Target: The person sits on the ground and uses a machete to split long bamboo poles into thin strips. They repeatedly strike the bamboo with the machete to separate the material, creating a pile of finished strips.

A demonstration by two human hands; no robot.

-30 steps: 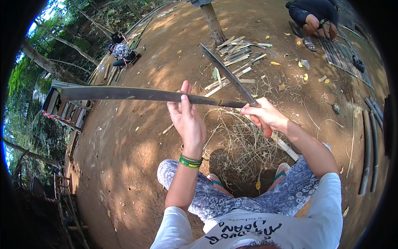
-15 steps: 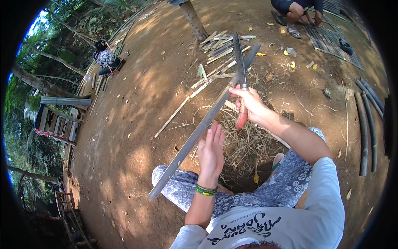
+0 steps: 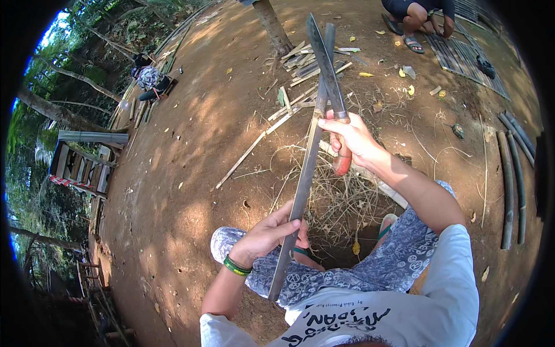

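Observation:
A long grey-brown split bamboo strip [image 3: 301, 196] runs from the far middle down to my lap. My left hand [image 3: 267, 231] is closed around its lower part, with the thumb lying over the strip. My right hand [image 3: 354, 140] grips a machete [image 3: 326, 63] by its reddish wooden handle, and the thumb of that hand presses on the strip's edge. The dark blade points away from me and crosses the strip's upper part. Whether blade and strip touch there, I cannot tell. My crossed legs are below both hands.
Dry shavings [image 3: 341, 202] cover the ground before my legs. Split bamboo pieces [image 3: 303, 63] are heaped by a tree trunk [image 3: 272, 29]. Bamboo poles [image 3: 507, 191] lie at the right. One person [image 3: 417, 20] squats by a slatted bamboo panel [image 3: 462, 55]; another [image 3: 151, 81] sits far left.
My left hand has gone from flat beside the strip to closed around it. The strip has swung more upright, its near end moving right. The machete's tip has shifted left and farther away.

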